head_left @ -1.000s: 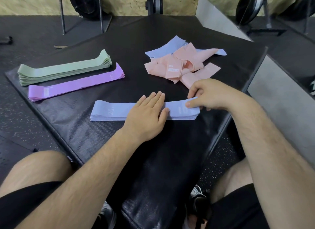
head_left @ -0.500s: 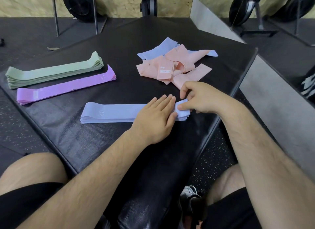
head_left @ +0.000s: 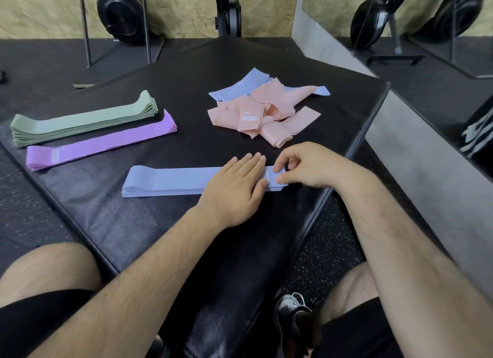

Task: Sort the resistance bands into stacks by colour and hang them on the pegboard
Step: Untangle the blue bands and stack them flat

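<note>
Both hands on the blue stack

My left hand (head_left: 234, 189) lay flat on the blue stack (head_left: 170, 181), palm down, fingers straight and pressed together, their tips pointing away from me. My right hand (head_left: 312, 168) sat just to its right, the two hands almost touching. The thumb and forefinger of that hand were curled in and pinched the right end of the same stack, and the other fingers were tucked behind. The stack lay lengthwise across the black padded desk (head_left: 133, 224), close to its near right edge. Most of its length ran out to the left of my left hand, where a pale "20" showed on the top band.

Farther left and beyond my left hand lay the purple stack (head_left: 101, 141). The green stack (head_left: 80, 121) lay just behind it and nearly parallel, its edges touching the purple one at the far end. Straight ahead of my right hand, just past the fingertips, the pink bands (head_left: 245, 115) lay in a crumpled heap, unsorted. The loose blue bands (head_left: 245, 84) poked out from under the far side of that heap.

Below my right forearm, past the edge of the desk, a dark shoe (head_left: 290, 320) stood on the speckled floor. Well beyond my left hand, a black weight plate (head_left: 122, 16) stood against the wall
</note>
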`<state>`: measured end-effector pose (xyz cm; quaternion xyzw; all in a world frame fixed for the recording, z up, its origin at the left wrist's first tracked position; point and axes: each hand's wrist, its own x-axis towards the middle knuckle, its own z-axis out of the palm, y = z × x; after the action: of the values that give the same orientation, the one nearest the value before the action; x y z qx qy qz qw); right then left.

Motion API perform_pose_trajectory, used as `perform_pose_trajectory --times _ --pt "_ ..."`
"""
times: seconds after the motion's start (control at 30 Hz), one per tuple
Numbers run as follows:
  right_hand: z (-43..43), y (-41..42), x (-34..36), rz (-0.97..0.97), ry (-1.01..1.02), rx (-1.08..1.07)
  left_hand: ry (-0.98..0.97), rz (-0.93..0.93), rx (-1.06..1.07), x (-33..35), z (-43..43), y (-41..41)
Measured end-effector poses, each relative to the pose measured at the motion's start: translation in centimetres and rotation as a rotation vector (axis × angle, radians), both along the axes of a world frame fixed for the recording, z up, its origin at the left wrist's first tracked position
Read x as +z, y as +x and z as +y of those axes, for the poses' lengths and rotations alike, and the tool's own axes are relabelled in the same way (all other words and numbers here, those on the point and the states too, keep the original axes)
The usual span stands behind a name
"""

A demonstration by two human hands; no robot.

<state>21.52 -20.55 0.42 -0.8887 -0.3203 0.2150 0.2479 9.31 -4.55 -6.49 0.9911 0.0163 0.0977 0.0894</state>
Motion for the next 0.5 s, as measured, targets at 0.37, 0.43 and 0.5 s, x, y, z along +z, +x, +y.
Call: perform_pose_trajectory --times 0.37,0.43,0.5 --pt "2.5 -1.3 1.8 -0.283 0.11 0.053 -0.029 -0.013 -0.003 2.1 1.8 0.8" --pt "4.0 -1.3 2.0 -0.318 0.164 0.056 -0.032 -0.098 0.015 3.1 2.8 0.9" --pt "5.6 -1.2 2.1 -0.329 0.211 0.051 -0.036 -0.156 0.021 4.1 4.2 1.3"
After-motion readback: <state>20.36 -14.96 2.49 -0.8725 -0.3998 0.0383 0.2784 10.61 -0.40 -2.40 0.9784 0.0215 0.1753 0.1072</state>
